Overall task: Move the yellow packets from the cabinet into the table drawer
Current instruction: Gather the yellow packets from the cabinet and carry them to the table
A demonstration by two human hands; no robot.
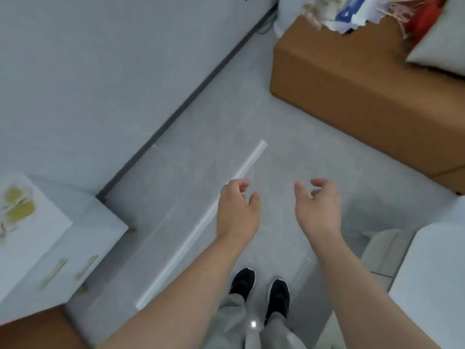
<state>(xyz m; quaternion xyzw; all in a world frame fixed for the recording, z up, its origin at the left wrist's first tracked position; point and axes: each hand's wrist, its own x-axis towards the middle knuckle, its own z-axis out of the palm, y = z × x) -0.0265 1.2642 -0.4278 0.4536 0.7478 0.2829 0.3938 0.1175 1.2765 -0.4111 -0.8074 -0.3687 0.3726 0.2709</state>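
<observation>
My left hand [237, 210] and my right hand [318, 207] hang side by side over the grey floor, fingers loosely curled, holding nothing. At the lower left stands a small white cabinet [57, 248] with two pale drawer handles on its front. On its top lie yellow things [17, 205], blurred, which may be the packets. No table drawer shows in this view.
A long brown cardboard box [352, 96] with paper and cloth scraps on top lies at the upper right. A white wall [100, 71] with a dark skirting runs diagonally at the left. A white object [432, 285] is at the lower right. My black shoes [261, 290] stand on the tiles.
</observation>
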